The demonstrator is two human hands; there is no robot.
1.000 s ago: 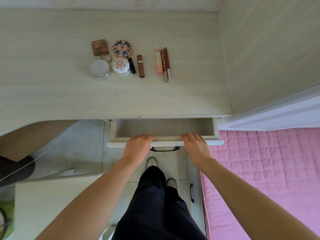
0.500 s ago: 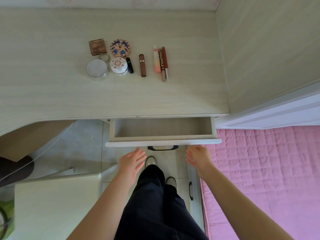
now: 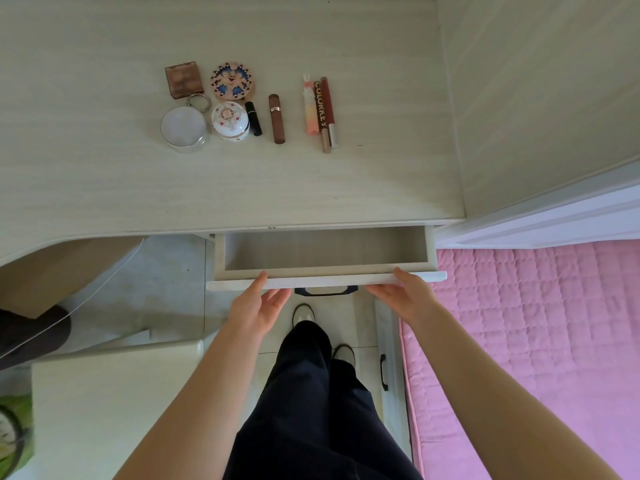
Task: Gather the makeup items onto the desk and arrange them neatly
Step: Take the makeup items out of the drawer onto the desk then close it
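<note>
Makeup lies in a row on the pale wooden desk (image 3: 104,188): a brown eyeshadow palette (image 3: 183,79), a patterned round compact (image 3: 231,80), a clear round jar (image 3: 183,129), a white floral jar (image 3: 230,120), a small black lipstick (image 3: 253,118), a brown lipstick (image 3: 277,118), and three slim tubes (image 3: 320,112) side by side. Below the desk edge an open drawer (image 3: 325,281) shows an empty inside. My left hand (image 3: 258,306) and my right hand (image 3: 403,296) touch the drawer's front panel with straight fingers, one on each side of the black handle (image 3: 325,291).
A tall wooden cabinet side (image 3: 540,91) walls the desk on the right. A pink quilted bed (image 3: 540,341) lies to the right of my legs. A white stool or box (image 3: 110,403) stands at lower left, with a dark object (image 3: 31,334) beside it.
Both hands let go of the drawer's top edge, dropped back toward me, then came forward again to touch the drawer front. The drawer stays open by about the same amount.
</note>
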